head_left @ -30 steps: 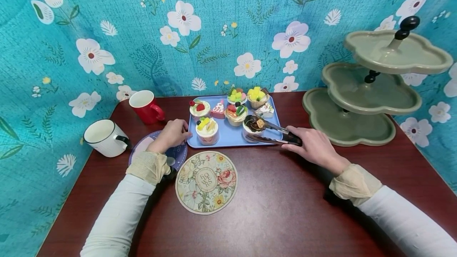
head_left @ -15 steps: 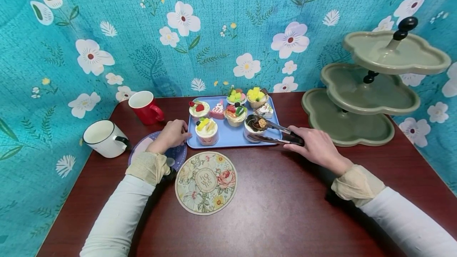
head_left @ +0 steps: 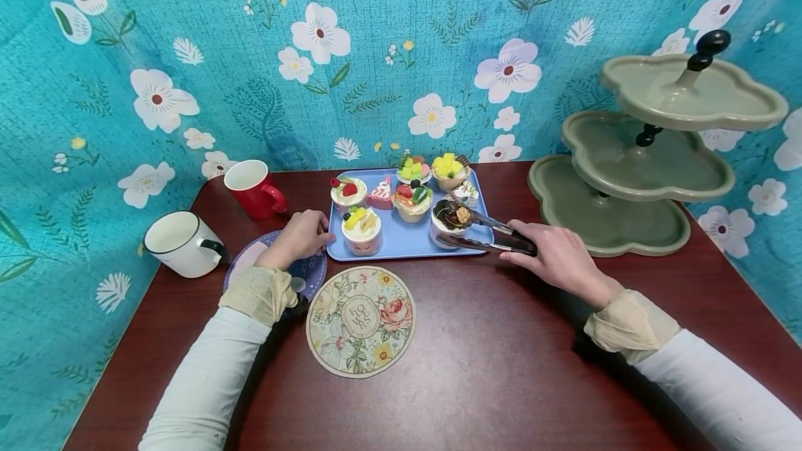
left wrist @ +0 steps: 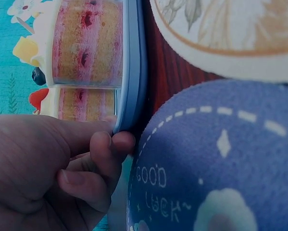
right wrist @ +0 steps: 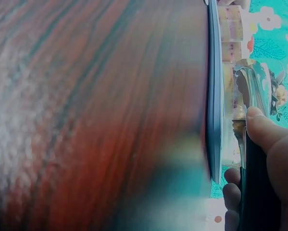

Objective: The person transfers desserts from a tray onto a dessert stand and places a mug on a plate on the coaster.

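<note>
In the head view my left hand (head_left: 303, 234) is at the left end of a blue tray (head_left: 404, 241). The left wrist view shows its thumb and fingers pinching the tray's rim (left wrist: 132, 72). My right hand (head_left: 556, 255) grips black-handled metal tongs (head_left: 523, 246) over the tray's front right corner. Their tips lie around a dessert cup topped with chocolate and a walnut-like piece (head_left: 462, 216), which appears to stand on the tray. Close by are a fruit tart (head_left: 411, 202) and a small cake slice (head_left: 465, 192). A mango-topped cup (head_left: 362, 232) stands near my left hand.
A green three-tier stand (head_left: 626, 225) is at the right. Red (head_left: 253, 190) and white (head_left: 183, 246) mugs stand at the left. A purple round mat (head_left: 316, 268) lies under my left wrist, with a floral round mat (head_left: 361, 322) in front of the tray.
The tongs and the chocolate-topped cup have shifted slightly right over the tray. My left hand has stayed at the tray's left end.
</note>
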`<state>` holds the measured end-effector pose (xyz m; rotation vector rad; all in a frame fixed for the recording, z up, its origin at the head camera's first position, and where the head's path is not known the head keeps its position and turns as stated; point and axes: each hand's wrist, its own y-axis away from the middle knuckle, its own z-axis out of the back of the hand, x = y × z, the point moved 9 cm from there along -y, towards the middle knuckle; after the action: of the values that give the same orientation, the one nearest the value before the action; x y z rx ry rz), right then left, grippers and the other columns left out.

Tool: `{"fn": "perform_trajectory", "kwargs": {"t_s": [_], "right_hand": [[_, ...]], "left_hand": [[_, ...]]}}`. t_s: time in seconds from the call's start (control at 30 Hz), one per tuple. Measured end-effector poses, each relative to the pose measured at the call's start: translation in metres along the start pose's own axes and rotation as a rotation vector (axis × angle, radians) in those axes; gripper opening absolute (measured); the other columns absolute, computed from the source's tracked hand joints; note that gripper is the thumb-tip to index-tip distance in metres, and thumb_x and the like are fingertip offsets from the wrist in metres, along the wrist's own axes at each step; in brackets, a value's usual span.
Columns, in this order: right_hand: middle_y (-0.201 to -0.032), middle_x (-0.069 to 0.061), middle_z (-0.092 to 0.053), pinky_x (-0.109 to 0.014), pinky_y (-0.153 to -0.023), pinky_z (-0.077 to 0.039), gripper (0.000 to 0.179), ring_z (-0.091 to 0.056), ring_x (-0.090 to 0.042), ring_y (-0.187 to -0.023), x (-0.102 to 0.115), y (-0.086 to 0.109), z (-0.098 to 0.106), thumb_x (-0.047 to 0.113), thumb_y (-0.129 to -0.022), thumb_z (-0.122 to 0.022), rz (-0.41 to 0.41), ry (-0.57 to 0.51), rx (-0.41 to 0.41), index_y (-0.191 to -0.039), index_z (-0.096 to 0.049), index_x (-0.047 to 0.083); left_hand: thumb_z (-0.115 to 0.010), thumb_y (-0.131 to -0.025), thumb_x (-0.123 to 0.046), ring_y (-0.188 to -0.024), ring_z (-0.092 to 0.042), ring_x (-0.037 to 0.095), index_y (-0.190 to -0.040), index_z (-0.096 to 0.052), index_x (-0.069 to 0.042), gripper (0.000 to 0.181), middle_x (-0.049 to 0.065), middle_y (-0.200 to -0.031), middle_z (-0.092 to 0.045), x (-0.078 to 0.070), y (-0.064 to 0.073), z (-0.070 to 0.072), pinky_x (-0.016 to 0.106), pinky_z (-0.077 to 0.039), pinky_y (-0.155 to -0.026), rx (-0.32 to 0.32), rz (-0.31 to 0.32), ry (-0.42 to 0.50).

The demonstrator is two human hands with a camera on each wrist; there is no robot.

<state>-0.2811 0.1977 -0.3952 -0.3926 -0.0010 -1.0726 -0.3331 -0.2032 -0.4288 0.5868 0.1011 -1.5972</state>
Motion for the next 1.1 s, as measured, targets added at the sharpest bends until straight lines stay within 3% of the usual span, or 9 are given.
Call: {"fn": "perform_trajectory", "kwargs": {"t_s": [0.2,0.43,0.63,0.87,1.1], "right_hand": [[-0.108,-0.009,-0.074,-0.047,-0.060,-0.049,0.055,-0.067,-0.027,-0.079,-0.001,0.001,0.003,0.048,-0.083,-0.075,-0.002,-0.002,0.001,-0.126,-0.064,0.017],[-0.092,-0.004,-0.072,-0.042,-0.056,-0.046,0.050,-0.061,-0.021,-0.069,-0.002,0.003,0.008,0.047,-0.082,-0.076,0.013,0.011,-0.020,-0.121,-0.064,0.019],[-0.091,-0.006,-0.073,-0.044,-0.054,-0.046,0.050,-0.062,-0.023,-0.067,-0.007,0.004,0.013,0.047,-0.082,-0.077,-0.004,0.006,-0.034,-0.120,-0.065,0.018],[-0.075,0.000,-0.065,-0.039,-0.051,-0.041,0.043,-0.055,-0.019,-0.060,-0.011,0.006,0.019,0.044,-0.082,-0.077,-0.012,0.012,-0.052,-0.113,-0.064,0.019],[-0.082,-0.001,-0.069,-0.042,-0.052,-0.044,0.044,-0.059,-0.023,-0.063,-0.017,0.009,0.024,0.043,-0.081,-0.079,-0.045,0.010,-0.061,-0.115,-0.066,0.019]], "left_hand": [[-0.064,-0.096,-0.017,-0.063,-0.066,0.014,-0.111,-0.060,0.002,0.024,0.014,-0.083,-0.068,0.000,0.000,-0.001,0.023,-0.053,-0.059,0.001,0.006,-0.002],[-0.064,-0.096,-0.016,-0.063,-0.066,0.014,-0.113,-0.060,0.003,0.025,0.014,-0.083,-0.069,0.001,0.000,0.000,0.023,-0.053,-0.059,0.001,0.004,-0.004],[-0.064,-0.096,-0.016,-0.063,-0.066,0.014,-0.112,-0.060,0.003,0.024,0.014,-0.083,-0.069,0.000,0.000,0.000,0.023,-0.053,-0.059,-0.003,0.000,-0.002],[-0.064,-0.096,-0.016,-0.063,-0.066,0.014,-0.112,-0.060,0.003,0.025,0.014,-0.083,-0.069,0.000,-0.001,0.000,0.023,-0.054,-0.059,-0.003,-0.012,-0.004],[-0.064,-0.096,-0.017,-0.063,-0.065,0.014,-0.111,-0.060,0.001,0.024,0.013,-0.084,-0.068,0.001,-0.001,0.000,0.022,-0.052,-0.059,0.004,-0.002,0.002]]}}
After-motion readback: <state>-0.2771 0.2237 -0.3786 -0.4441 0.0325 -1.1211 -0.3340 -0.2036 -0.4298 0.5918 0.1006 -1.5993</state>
